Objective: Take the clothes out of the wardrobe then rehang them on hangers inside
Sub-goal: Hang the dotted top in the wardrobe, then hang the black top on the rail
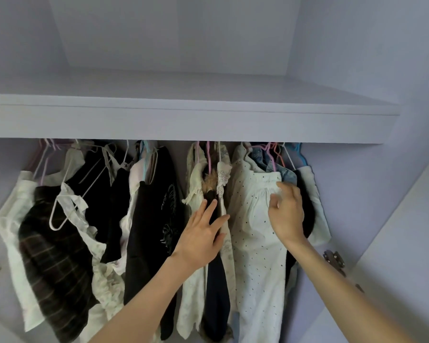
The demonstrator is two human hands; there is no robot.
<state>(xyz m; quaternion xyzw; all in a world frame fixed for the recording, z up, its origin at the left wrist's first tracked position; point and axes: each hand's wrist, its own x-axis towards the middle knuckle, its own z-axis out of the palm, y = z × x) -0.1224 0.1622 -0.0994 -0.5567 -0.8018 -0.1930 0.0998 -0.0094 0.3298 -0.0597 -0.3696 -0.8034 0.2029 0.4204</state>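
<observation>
I see a pale lilac wardrobe (357, 58) with a shelf (183, 120) of the same shade. Near the left end hangs a dark brown garment (50, 243) with faint pinkish checks, beside a black top (104, 194). A white dress (255, 243) is dotted with small dark eyelets. The hangers (273, 154) show pink, lilac, orange, blue and white. A denim piece (286, 173) is blue.

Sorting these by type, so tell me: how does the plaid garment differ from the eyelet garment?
The plaid garment is dark brown with pale checks and hangs far left, untouched. The eyelet garment is white, dotted with small holes, and hangs toward the right, where the right hand touches its top. Both hang under the shelf.
</observation>
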